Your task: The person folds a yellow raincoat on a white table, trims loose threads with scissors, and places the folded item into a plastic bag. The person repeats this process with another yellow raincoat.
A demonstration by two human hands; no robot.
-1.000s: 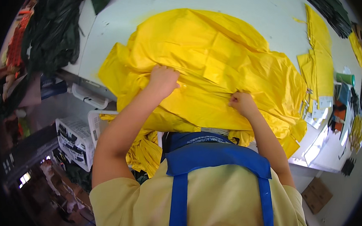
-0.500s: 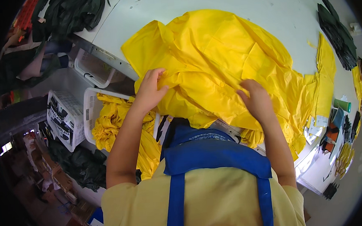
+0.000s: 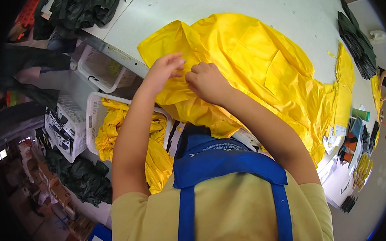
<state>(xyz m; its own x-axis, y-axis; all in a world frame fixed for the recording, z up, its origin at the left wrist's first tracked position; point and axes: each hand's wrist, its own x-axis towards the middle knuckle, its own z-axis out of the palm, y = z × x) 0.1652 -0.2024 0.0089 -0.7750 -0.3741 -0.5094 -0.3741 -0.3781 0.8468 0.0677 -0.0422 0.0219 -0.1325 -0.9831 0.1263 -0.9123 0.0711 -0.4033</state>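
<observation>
Right hand (image 3: 209,83) neared left hand (image 3: 161,73); fingers half curled, hold unclear; yellow cloth (image 3: 260,67) slants lengthwise toward lower-right.

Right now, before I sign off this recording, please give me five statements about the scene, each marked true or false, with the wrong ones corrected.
1. The left hand and right hand are close together over the yellow sheet. True.
2. The white basket holds only dark fabric. False: crumpled yellow fabric lies in it.
3. The person wears a blue apron. True.
4. The yellow sheet is folded into a neat square. False: it lies spread and rumpled on the table.
5. A dark stack lies toward the right. True.
</observation>
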